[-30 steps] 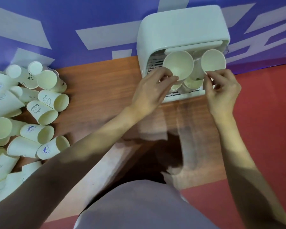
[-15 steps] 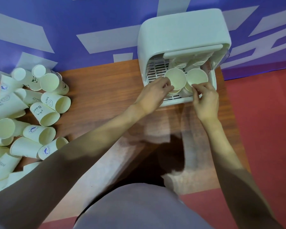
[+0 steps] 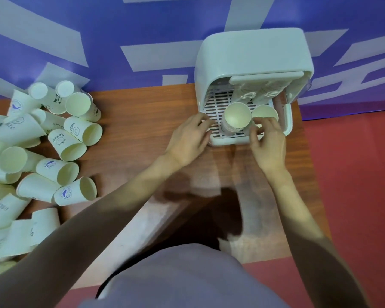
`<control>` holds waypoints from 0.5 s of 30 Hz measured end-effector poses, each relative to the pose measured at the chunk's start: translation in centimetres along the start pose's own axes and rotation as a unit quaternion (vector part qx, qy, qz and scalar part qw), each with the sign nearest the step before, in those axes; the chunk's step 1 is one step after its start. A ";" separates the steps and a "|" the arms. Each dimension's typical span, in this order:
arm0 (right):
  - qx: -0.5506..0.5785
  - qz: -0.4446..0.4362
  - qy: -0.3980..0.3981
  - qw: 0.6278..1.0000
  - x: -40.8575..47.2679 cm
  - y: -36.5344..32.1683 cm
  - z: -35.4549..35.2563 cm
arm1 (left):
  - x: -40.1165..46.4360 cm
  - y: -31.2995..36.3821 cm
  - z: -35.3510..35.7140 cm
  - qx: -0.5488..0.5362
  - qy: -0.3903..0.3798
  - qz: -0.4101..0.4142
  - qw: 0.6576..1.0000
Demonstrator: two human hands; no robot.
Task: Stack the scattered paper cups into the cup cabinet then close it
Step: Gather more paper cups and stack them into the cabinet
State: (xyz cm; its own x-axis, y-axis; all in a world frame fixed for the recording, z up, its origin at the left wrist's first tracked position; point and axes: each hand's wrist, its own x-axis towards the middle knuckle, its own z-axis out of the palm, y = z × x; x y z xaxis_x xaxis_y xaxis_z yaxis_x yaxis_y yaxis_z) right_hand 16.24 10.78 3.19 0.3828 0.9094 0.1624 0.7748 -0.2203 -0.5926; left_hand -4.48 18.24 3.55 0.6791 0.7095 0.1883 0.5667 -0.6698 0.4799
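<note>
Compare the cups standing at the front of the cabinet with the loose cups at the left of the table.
The front cabinet cups stand upright, mouths up; the loose cups lie tipped on their sides.
The cabinet cups are nested in stacks on the slatted tray; the loose ones sprawl in a heap on the table.
The right hand is at a cabinet stack; no hand touches the loose cups.
Both are pale paper cups.
</note>
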 end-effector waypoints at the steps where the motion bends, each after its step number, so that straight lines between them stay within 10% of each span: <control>1: 0.004 -0.013 -0.008 1.000 -0.3 -0.8 0.4 | -1.4 -0.8 -0.5 0.007 0.004 -0.019 1.000; 15: -0.026 -0.201 -0.342 0.918 -9.9 -17.2 14.5 | -26.0 -9.9 -8.4 0.070 0.101 -0.349 0.929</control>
State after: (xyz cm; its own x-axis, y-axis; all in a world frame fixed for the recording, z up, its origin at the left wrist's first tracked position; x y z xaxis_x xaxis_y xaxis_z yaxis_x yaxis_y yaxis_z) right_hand -8.14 10.67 0.33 -0.3300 0.9258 -0.1844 0.8141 0.1802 -0.5521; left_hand -31.72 8.25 1.10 0.0296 0.9989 0.0358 0.9010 -0.0421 0.4317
